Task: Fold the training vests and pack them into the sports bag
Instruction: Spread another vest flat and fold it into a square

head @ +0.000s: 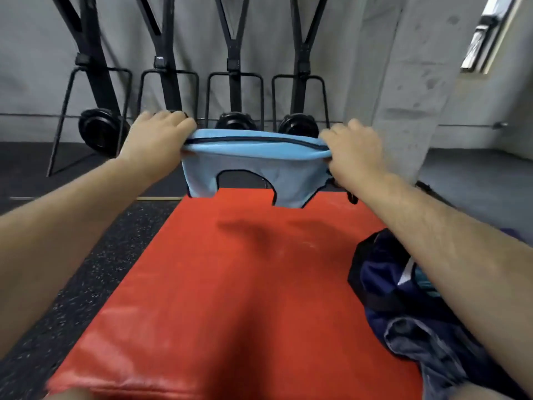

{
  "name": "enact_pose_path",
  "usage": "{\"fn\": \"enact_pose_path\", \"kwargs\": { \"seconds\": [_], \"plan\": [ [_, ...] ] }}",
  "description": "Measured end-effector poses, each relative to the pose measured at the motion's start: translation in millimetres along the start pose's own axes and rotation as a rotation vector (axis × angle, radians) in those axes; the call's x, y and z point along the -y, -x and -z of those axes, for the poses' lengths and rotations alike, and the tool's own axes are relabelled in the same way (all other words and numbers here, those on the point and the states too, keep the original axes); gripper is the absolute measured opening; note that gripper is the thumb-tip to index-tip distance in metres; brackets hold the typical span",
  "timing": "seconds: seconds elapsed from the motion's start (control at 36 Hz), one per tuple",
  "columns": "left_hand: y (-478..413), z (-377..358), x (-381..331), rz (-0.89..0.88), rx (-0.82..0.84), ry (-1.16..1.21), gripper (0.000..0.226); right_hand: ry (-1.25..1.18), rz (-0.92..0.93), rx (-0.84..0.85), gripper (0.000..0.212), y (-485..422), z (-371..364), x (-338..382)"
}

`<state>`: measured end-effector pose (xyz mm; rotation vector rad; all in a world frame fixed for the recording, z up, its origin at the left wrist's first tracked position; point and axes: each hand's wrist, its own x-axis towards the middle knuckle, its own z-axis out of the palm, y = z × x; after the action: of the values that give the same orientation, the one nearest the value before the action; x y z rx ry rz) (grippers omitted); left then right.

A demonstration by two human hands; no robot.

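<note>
Upper centre: left hand (pixel 157 140), right hand (pixel 353 151) each grip end of light-blue dark-trimmed training vest (pixel 253 168), stretched above red padded mat (pixel 230 284); best laid flat, edges matched.

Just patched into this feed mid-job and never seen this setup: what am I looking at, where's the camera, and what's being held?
There is no machine here: a person works with bare hands. The single picture comes from a wide-angle camera worn on their head, looking forward and down, so both arms reach in from the bottom. The left hand and the right hand each grip one end of a light blue training vest, held up over the far end of a red mat. A dark blue sports bag lies on the mat's right side, under the right forearm. Black metal frames stand against the grey wall behind.
</note>
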<state>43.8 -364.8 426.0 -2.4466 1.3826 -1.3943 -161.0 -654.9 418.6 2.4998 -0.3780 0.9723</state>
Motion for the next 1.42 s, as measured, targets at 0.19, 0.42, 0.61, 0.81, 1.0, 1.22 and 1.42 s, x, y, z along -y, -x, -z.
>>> {"fn": "enact_pose_path", "kwargs": {
  "seconds": [0.19, 0.42, 0.61, 0.81, 1.0, 1.22, 1.42],
  "plan": [
    [123.2, -57.0, -57.2, 0.045, 0.24, 0.183, 0.022, -0.351, -0.023, 0.313, 0.038, 108.7, -66.2, 39.2],
    [221.7, -80.2, -126.8, 0.179, 0.877, 0.433, 0.023, -0.472, -0.154, 0.603, 0.043, 243.9, -107.4, 108.7],
    [222.3, -99.5, -131.8, 0.263, 0.856, 0.488, 0.024, -0.501, -0.245, 0.669, 0.047, 233.6, -113.5, 118.7],
    [213.0, -130.5, -107.6, 0.394, 0.844, 0.567, 0.031, -0.519, -0.212, 0.717, 0.051, 205.4, -134.7, 125.1],
    [213.2, -127.5, -100.5, 0.366, 0.827, 0.435, 0.024, -0.523, -0.107, 0.83, 0.052, 182.1, -137.1, 120.4],
    [237.1, -82.0, -117.6, 0.211, 0.718, 0.34, 0.029, -0.484, 0.078, 0.76, 0.02, 204.2, -107.2, 100.3],
    [272.7, -48.4, -123.5, 0.218, 0.673, 0.319, 0.03, -0.411, 0.15, 0.744, 0.022, 228.6, -76.9, 99.2]
  ]
}}
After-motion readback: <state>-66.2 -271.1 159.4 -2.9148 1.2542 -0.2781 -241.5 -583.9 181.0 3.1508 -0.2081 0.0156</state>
